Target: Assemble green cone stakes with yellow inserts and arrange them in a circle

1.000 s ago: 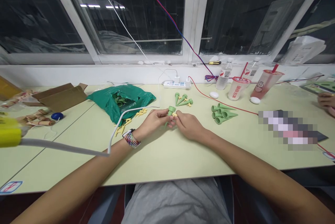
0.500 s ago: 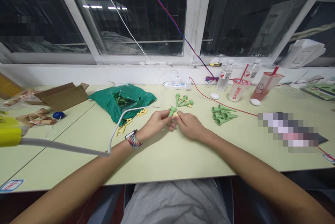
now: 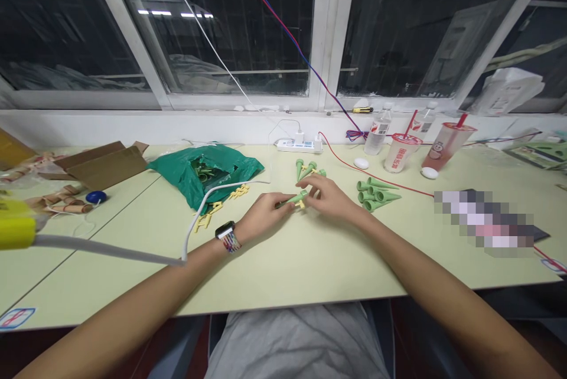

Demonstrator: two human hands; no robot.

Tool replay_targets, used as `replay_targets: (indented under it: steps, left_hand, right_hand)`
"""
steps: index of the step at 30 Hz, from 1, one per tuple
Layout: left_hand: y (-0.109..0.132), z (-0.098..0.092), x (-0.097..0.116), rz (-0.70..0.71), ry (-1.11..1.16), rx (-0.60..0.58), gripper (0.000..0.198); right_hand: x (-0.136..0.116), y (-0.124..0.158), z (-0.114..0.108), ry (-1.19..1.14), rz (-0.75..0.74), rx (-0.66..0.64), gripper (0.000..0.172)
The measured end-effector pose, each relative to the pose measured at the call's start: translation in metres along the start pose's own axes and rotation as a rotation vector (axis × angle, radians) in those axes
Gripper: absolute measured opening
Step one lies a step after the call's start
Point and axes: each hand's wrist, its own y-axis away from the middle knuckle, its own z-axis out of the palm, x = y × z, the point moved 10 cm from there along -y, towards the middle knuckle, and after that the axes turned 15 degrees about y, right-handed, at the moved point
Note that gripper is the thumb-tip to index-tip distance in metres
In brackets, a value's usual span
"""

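Both hands meet over the middle of the pale green table point(image 3: 283, 261). My left hand point(image 3: 264, 215), with a watch at the wrist, pinches a green cone-shaped spike point(image 3: 296, 198) that has a small yellow part at its wide end. My right hand point(image 3: 330, 197) closes its fingertips on the spike's other end. Just behind the hands lie a few finished green spikes point(image 3: 308, 169). A pile of bare green cones point(image 3: 376, 191) sits to the right. Loose yellow parts point(image 3: 217, 206) lie to the left.
A green plastic bag point(image 3: 206, 169) holding more parts lies at the left, with a cardboard box point(image 3: 104, 162) beyond it. A power strip point(image 3: 299, 144), a water bottle point(image 3: 377, 131) and two drink cups point(image 3: 397, 152) stand along the back. A white cable point(image 3: 208, 196) crosses the table.
The spike has swung from pointing up to lying almost level between my hands. My right hand has moved up and right toward the finished spikes.
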Motion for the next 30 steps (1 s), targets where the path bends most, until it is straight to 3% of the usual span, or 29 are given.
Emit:
replay_targets:
  steps: [4,8,17,30]
  left_hand:
    - [0.001,0.000,0.005,0.040,-0.074,0.016,0.035]
    - [0.000,-0.001,0.002,0.022,-0.212,0.031,0.034]
    - [0.001,-0.019,-0.006,-0.025,-0.346,0.175,0.032]
    - [0.001,-0.012,-0.005,0.004,-0.368,0.129,0.024]
  right_hand:
    - [-0.003,0.002,0.010,0.034,-0.082,-0.150,0.024]
    - [0.010,0.002,0.010,0.121,-0.039,-0.213,0.024]
    - [0.048,-0.003,-0.004,0.377,0.095,-0.131,0.030]
    - [0.063,-0.001,-0.015,0.502,0.217,-0.097,0.025]
